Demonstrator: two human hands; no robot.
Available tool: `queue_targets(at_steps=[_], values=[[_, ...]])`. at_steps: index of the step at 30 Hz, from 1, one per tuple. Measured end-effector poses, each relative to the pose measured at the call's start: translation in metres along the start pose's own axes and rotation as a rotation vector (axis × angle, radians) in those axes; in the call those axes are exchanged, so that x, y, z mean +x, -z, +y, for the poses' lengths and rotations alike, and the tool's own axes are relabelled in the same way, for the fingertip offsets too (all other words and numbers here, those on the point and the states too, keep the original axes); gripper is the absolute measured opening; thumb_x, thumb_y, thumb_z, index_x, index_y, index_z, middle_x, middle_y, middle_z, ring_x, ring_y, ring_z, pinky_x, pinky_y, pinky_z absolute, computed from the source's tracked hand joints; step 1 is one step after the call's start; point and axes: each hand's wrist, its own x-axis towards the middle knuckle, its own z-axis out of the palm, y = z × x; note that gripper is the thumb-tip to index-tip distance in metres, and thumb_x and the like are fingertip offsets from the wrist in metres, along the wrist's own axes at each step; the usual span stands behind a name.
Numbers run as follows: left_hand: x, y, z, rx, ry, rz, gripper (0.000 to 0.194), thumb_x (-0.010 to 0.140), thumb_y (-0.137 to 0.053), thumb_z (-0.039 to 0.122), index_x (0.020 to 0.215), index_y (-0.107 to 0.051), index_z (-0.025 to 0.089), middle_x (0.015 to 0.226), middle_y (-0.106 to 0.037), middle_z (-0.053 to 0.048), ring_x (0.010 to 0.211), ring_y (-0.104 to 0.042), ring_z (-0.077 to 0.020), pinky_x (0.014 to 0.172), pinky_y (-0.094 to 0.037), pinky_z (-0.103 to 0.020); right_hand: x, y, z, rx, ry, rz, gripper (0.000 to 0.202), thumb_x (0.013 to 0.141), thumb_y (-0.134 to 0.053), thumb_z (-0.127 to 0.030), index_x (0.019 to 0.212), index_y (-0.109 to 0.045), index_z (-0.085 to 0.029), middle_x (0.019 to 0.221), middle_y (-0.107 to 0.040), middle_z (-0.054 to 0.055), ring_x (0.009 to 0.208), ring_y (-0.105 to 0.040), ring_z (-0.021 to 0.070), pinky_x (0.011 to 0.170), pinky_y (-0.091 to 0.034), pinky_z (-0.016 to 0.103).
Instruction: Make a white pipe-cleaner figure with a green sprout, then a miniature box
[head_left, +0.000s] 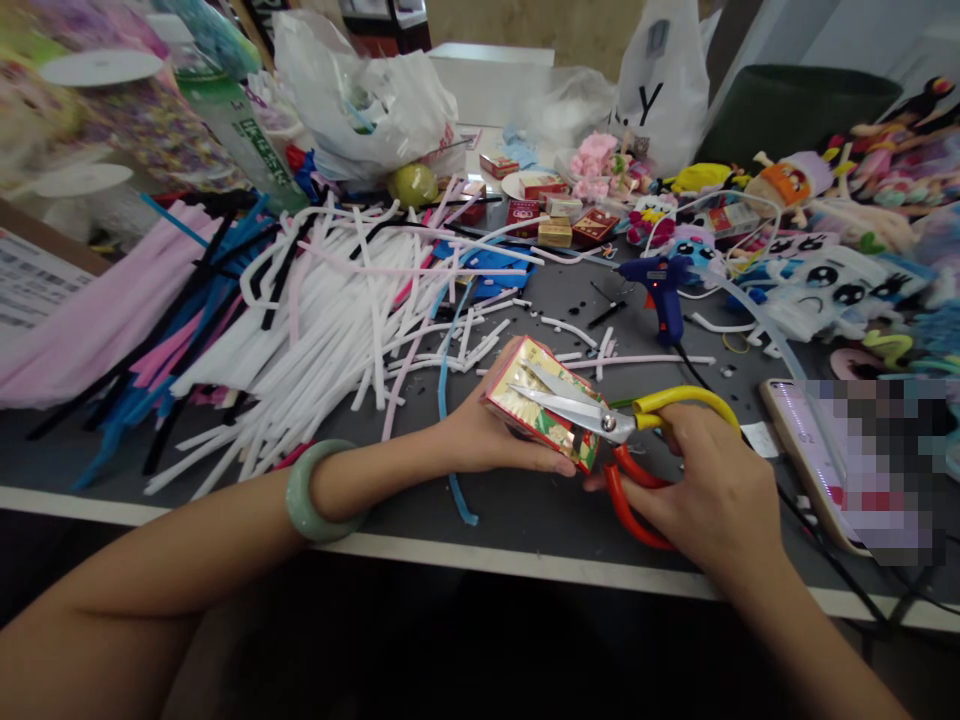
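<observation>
My left hand is closed around a small red, gold and green printed box, its thumb along the near edge. A bangle circles that wrist. In my right hand is a pair of scissors with one yellow and one red handle. The blades lie slightly apart over the top face of the box; whether they touch it I cannot tell. Beyond the box, cut pieces of white and pink fuzzy stems lie on the dark table. A blue fuzzy strip runs beside my left hand.
A large heap of white stems covers the left side. A blue glue gun with a cord stands at right centre. A phone lies at the right, with plush toys behind it. Small boxes and plastic bags are farther back.
</observation>
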Motion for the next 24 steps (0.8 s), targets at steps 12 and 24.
queue_targets(at_steps=[12, 24], values=[[-0.0012, -0.0011, 0.0037, -0.025, 0.072, -0.016, 0.067, 0.059, -0.09, 0.025, 0.117, -0.058, 0.015, 0.118, -0.07, -0.014, 0.113, -0.066, -0.0272, 0.103, -0.051, -0.045, -0.0009, 0.0029, 0.0039, 0.138, -0.024, -0.119, 0.056, 0.077, -0.063, -0.068, 0.092, -0.062, -0.014, 0.079, -0.067, 0.008, 0.063, -0.061, 0.0198, 0.055, -0.045, 0.031], [0.0008, -0.0011, 0.0047, 0.026, 0.035, -0.007, 0.059, 0.059, -0.089, 0.025, 0.111, -0.062, 0.016, 0.115, -0.072, -0.012, 0.11, -0.068, -0.0256, 0.104, -0.05, -0.045, 0.0004, 0.0054, 0.0005, 0.134, -0.016, -0.106, 0.055, 0.08, -0.057, -0.072, 0.08, -0.063, -0.017, 0.064, -0.06, 0.003, 0.049, -0.051, 0.0142, 0.048, -0.035, 0.028]])
